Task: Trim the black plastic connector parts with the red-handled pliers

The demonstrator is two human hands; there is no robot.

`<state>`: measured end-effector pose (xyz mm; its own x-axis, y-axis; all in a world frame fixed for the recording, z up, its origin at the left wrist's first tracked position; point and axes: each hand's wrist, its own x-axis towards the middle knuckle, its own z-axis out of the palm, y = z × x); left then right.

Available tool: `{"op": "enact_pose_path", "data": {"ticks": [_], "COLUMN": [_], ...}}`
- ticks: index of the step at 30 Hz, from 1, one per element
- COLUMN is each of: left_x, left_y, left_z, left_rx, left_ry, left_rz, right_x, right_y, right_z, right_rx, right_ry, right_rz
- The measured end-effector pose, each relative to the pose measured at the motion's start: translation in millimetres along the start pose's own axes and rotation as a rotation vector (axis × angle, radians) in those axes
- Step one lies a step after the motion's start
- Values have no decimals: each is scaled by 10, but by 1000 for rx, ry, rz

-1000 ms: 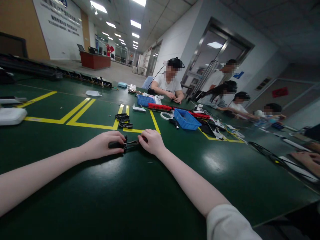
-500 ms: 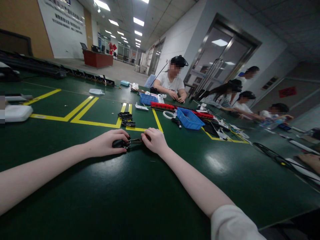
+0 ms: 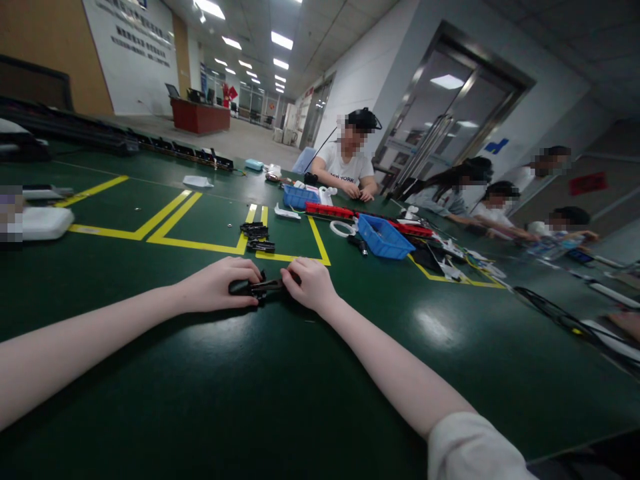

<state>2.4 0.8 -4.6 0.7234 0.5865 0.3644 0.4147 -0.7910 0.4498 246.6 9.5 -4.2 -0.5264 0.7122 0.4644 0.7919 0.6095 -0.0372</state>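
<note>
At centre of frame: black part point(image 3: 260, 288) lies on the green table point(image 3: 280, 400), between my two hands.
Left hand point(image 3: 220, 285): fingers curled down over the part's left end, closed on it and pressing it to the table.
Right hand point(image 3: 310, 287): fingertips pinch the right end, closed on it too.
Long axis: runs left to right across the frame, from one hand to the other.
Nearer hand: both touch it; the left covers more of it.
Behind, upper centre: more black parts point(image 3: 255, 231) near the yellow lines point(image 3: 200, 244), well apart from my hands.
</note>
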Motion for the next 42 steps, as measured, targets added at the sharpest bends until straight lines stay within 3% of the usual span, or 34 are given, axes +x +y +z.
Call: {"op": "enact_pose_path", "data": {"ticks": [13,22,26,32,42], "left_x": [1,15,10,21,17], "left_y": [77,-41,-32,5,-50], "left_z": [-18,29,21,-12,-11], "left_rx": [40,108,103,92,77], "left_ry": [21,9,0,12,45], "left_rz": [3,13,19,12,39], "right_x": [21,45,19,-37,2], "right_y": [-10,-3,42,188,193], "right_z": [-14,-3,-65,-175,-135], "right_rx": [-19,33,64,154,109], "right_ry": [-50,-83,-67,-218,-201], "right_rz": [-29,-32,-100,-202,-132]}}
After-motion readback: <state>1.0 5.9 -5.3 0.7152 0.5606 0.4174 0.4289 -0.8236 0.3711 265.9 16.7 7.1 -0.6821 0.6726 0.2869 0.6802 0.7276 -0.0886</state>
